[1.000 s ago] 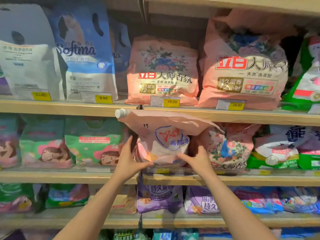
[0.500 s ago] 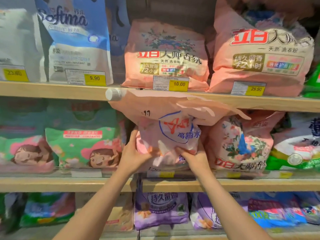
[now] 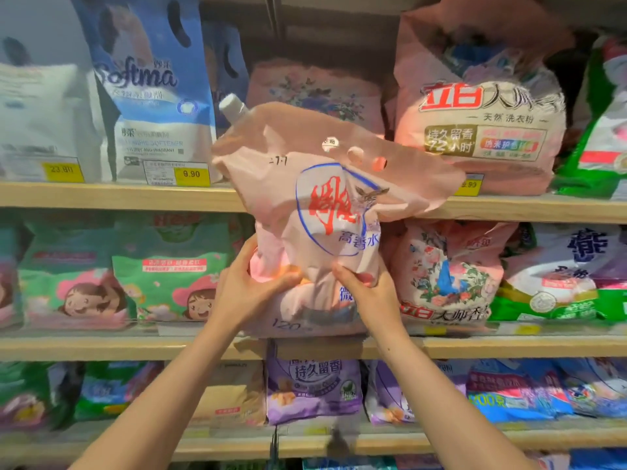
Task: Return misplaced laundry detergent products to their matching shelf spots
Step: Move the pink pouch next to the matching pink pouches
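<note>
A pink detergent refill pouch [image 3: 319, 212] with a white spout cap at its top left, a blue oval and red characters stands in front of the middle shelf [image 3: 101, 347]. Its floppy top flap with finger holes rises over the edge of the upper shelf [image 3: 101, 195]. My left hand [image 3: 251, 286] grips the pouch's lower left side. My right hand [image 3: 369, 286] grips its lower right side. The pouch's bottom sits at the middle shelf's front edge, between the green girl-print bags [image 3: 169, 269] and a pink floral powder bag [image 3: 448, 269].
The upper shelf holds a blue Softma pouch [image 3: 152, 96], a white pouch [image 3: 40, 120] and pink powder bags [image 3: 481, 106]. Purple bags [image 3: 312, 388] and blue bags [image 3: 515, 391] fill the lower shelf. Green and white bags [image 3: 559, 276] stand at the right.
The pouch has been pulled outward and raised, its flap unfolding up over the upper shelf edge. Both hands kept their grip low on the pouch.
</note>
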Demonstrator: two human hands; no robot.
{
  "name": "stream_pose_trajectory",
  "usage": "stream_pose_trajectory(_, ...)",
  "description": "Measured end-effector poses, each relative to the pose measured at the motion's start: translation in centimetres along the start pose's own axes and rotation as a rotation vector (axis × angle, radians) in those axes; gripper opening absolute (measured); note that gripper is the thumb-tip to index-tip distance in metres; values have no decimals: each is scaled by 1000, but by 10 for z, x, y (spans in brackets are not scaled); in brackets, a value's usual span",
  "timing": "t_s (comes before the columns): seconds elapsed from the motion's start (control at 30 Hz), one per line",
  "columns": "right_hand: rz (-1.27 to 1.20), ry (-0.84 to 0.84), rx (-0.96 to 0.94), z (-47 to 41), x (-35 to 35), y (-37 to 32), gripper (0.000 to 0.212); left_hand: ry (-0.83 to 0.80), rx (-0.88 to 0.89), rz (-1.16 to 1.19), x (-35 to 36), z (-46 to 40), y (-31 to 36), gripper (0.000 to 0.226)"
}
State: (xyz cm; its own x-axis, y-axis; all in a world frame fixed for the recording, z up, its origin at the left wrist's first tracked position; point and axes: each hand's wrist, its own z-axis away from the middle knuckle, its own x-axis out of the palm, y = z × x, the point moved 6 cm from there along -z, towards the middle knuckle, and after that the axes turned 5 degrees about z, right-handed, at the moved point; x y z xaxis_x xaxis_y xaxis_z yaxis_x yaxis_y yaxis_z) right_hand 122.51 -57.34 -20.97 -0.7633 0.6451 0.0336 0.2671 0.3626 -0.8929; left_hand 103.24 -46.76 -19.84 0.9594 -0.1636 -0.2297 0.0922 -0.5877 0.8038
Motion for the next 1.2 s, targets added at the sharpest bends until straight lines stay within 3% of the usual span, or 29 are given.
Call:
stream_pose_trajectory(0.13, -35, -21, 101, 22, -5, -27, 28, 0, -98, -47, -13, 21, 30, 86)
stream_pose_trajectory(0.33, -54, -36, 339, 80, -31, -42, 40, -72, -222, -125, -21, 68, 74, 71)
stream_pose_trajectory(0.53, 34, -54, 423, 127, -68, -49, 41, -187, -327, -127, -4, 119, 82, 85)
stream_pose_trajectory(0.73, 87, 46, 472, 179, -123, -32, 35, -309, -395, 5, 45, 176, 75, 60)
stream_pose_trajectory(1.07, 175, 249, 574, 253, -242, -8, 29, -543, -443, 41, 155, 256, 80, 73)
stream_pose_trajectory(1.2, 181, 284, 618, 263, -299, 6, 37, -618, -460, 43, 215, 278, 84, 78)
